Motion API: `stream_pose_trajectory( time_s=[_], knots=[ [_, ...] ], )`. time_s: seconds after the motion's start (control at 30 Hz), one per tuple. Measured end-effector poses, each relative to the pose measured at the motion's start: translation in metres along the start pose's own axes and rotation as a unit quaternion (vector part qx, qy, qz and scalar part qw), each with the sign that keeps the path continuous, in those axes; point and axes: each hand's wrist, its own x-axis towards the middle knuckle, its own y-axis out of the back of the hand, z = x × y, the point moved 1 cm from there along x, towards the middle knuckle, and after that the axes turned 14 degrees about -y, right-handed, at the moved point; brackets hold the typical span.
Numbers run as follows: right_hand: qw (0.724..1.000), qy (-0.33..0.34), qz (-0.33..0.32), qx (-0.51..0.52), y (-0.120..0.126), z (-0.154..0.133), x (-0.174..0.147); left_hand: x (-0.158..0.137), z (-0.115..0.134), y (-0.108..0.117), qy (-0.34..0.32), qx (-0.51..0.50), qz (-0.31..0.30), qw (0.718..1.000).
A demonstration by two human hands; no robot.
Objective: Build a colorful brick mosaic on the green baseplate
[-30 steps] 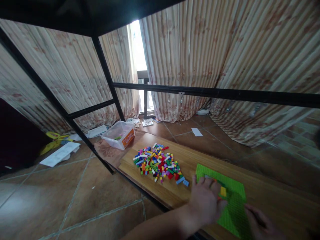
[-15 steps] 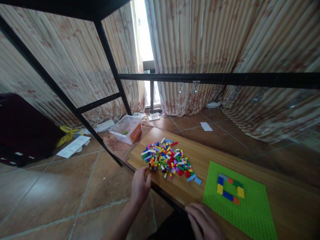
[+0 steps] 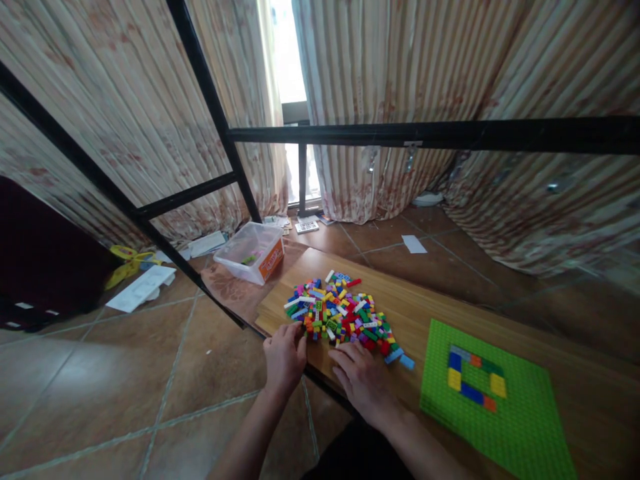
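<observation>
A heap of small coloured bricks [image 3: 343, 313] lies on a wooden table top [image 3: 425, 300]. My left hand [image 3: 285, 357] rests at the table's near edge, fingertips touching the left end of the heap. My right hand [image 3: 363, 380] lies flat on the wood, its fingers reaching the heap's near side. Neither hand visibly holds a brick. To the right sits a green baseplate [image 3: 520, 420] carrying a rectangular ring of blue, yellow, orange, green and grey bricks [image 3: 475, 380].
A clear plastic tub [image 3: 250, 252] with an orange label stands at the table's far left corner. Black metal frame bars [image 3: 430, 133] cross in front of striped curtains. Papers [image 3: 140, 288] and a yellow object [image 3: 127, 257] lie on the tiled floor.
My left hand left the green baseplate and swung left to the heap's end. My right hand came up from the near edge to the heap. The view shifted, bringing the brick ring into sight.
</observation>
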Motion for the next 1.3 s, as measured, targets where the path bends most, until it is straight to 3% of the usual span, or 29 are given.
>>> stream_pose_trajectory(
  time_s=[0.27, 0.53, 0.7, 0.87, 0.97, 1.07, 1.17, 1.3],
  knots=[
    [0.994, -0.058, 0.088, -0.014, 0.008, 0.018, 0.001, 0.001, 0.004, -0.004, -0.019, 0.003, 0.008, 1.000],
    [0.993, -0.075, 0.078, -0.037, 0.002, -0.014, 0.019, 0.003, 0.000, -0.002, -0.029, -0.009, 0.008, 0.999],
    [0.990, -0.097, 0.070, -0.077, -0.005, -0.019, 0.030, 0.005, -0.002, -0.002, -0.039, -0.018, 0.012, 0.999],
    [0.990, -0.084, 0.110, -0.036, -0.004, -0.022, 0.028, 0.003, -0.006, 0.000, -0.014, -0.132, 0.056, 0.990],
    [0.986, -0.082, 0.135, 0.059, 0.005, -0.024, 0.015, -0.004, -0.003, 0.006, 0.006, -0.236, 0.082, 0.968],
    [0.969, -0.116, 0.125, 0.178, 0.018, -0.018, -0.010, -0.015, 0.011, 0.008, -0.001, -0.294, 0.055, 0.954],
    [0.941, -0.193, 0.106, 0.256, 0.031, -0.004, -0.045, -0.028, 0.037, 0.001, -0.033, -0.343, -0.001, 0.939],
    [0.883, -0.325, 0.164, 0.297, 0.051, 0.029, -0.095, -0.045, 0.084, -0.015, -0.087, -0.399, -0.081, 0.909]
  ],
)
